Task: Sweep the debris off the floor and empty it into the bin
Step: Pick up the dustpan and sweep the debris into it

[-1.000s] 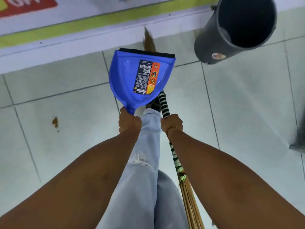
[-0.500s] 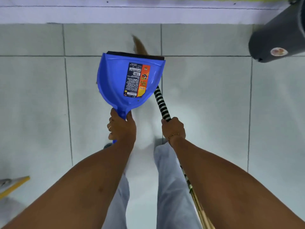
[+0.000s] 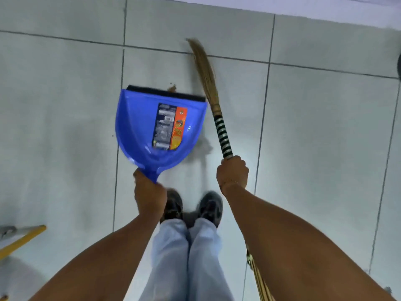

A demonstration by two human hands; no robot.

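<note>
My left hand (image 3: 148,192) grips the handle of a blue dustpan (image 3: 138,129) with a black lip and a printed label, held over the pale tiled floor. A small clump of brown debris (image 3: 172,89) lies on the tile just beyond the lip, near its right end. My right hand (image 3: 232,172) holds a straw broom by its black-and-white striped grip (image 3: 222,135). The bristles (image 3: 204,68) reach forward past the pan's right corner. The bin shows only as a dark sliver (image 3: 399,66) at the right edge.
My two dark shoes (image 3: 211,205) stand together below the dustpan. A yellow bar with a grey end (image 3: 21,240) juts in at the lower left. A white skirting strip (image 3: 282,7) runs along the top edge. Loose straw ends (image 3: 259,283) trail behind my right arm.
The view swung left, so the bin slid almost out of frame. The broom came out from behind the dustpan to its right. The debris now lies just beyond the pan's lip.
</note>
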